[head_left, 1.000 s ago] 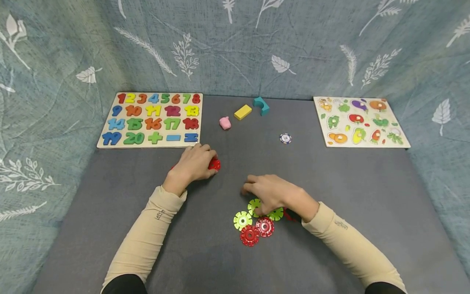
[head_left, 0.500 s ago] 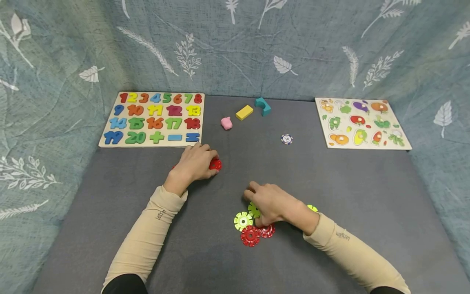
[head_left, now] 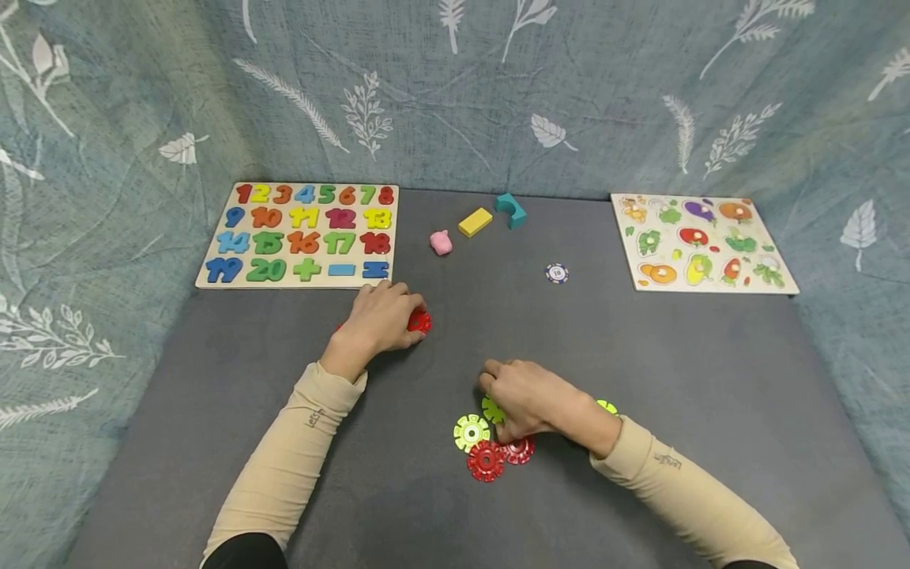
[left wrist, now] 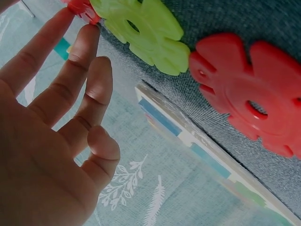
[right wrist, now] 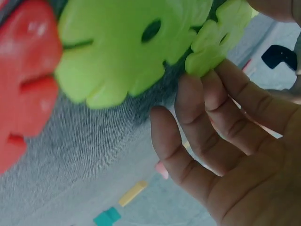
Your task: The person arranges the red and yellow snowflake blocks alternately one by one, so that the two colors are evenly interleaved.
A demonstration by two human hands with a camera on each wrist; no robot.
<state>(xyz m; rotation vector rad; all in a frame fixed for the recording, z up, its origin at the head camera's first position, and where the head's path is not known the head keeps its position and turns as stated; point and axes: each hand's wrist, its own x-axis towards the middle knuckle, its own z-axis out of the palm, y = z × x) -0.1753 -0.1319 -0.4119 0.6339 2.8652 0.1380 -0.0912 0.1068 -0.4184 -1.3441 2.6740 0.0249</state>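
My left hand (head_left: 380, 318) spans a row of flat, notched plastic discs, gripping the end red disc (head_left: 420, 321) between thumb and fingertips. Along that row, the left wrist view shows a green disc (left wrist: 146, 42) and a larger-looking red disc (left wrist: 230, 89). My right hand (head_left: 529, 397) bends over a second group, its fingertips and thumb at a green disc (right wrist: 218, 40). Beside it are another green disc (right wrist: 113, 52) and a red disc (right wrist: 28, 75). In the head view, a green disc (head_left: 471, 433) and two red discs (head_left: 486, 461) show nearby; the hand hides others.
A wooden number board (head_left: 298, 237) lies back left, a vegetable board (head_left: 704, 243) back right. Between them sit a pink pig figure (head_left: 441, 243), a yellow block (head_left: 475, 222), a teal arch block (head_left: 510, 211) and a poker chip (head_left: 557, 273). Patterned cloth (head_left: 455, 103) hangs behind.
My right hand has shifted toward the near side over the discs, and a green disc now shows beyond its wrist. The left hand has stayed on the red disc.
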